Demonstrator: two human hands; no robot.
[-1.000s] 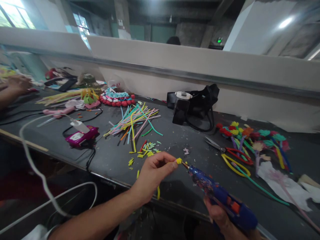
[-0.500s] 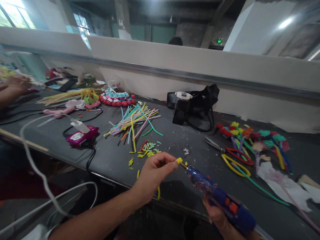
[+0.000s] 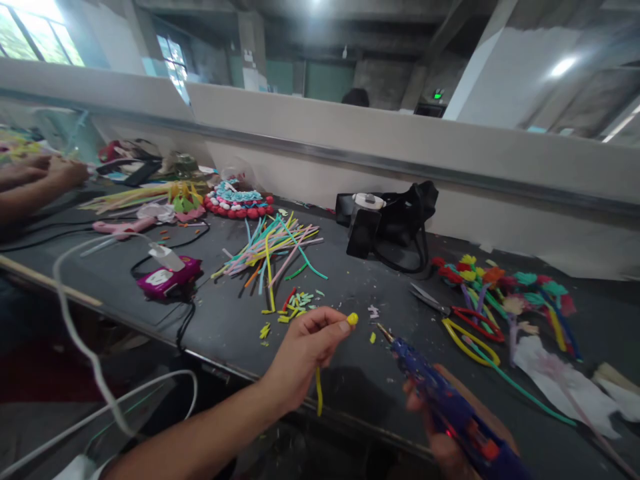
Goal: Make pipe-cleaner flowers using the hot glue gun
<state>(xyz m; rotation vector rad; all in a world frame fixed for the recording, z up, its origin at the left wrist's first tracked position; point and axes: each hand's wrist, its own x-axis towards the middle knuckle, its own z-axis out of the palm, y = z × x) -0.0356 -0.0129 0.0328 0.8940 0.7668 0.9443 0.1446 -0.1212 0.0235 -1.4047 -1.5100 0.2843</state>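
My left hand [image 3: 305, 357] pinches a yellow pipe cleaner [image 3: 319, 393]. Its small rounded yellow head [image 3: 353, 319] sticks out at my fingertips, and the stem hangs below my palm. My right hand [image 3: 450, 427] is wrapped round a blue hot glue gun [image 3: 425, 380], whose metal nozzle points at the yellow head with a gap between them. Under the nozzle lies a short yellow piece [image 3: 373, 338]. Short cut pieces in yellow and pale green [image 3: 300, 301] are scattered beyond my left hand.
Long coloured pipe cleaners [image 3: 270, 250] are piled mid-table. To the right lie scissors [image 3: 470, 320] with red and yellow handles, and finished flowers [image 3: 500, 277]. A phone [image 3: 363, 233] leans before a black bag [image 3: 405, 220]. Left stand a purple power strip [image 3: 170, 277] and a co-worker's hands [image 3: 60, 173].
My right hand has drawn the glue gun back, down and to the right, so its nozzle no longer meets the yellow head. My left hand still pinches the pipe cleaner, with more of its stem showing.
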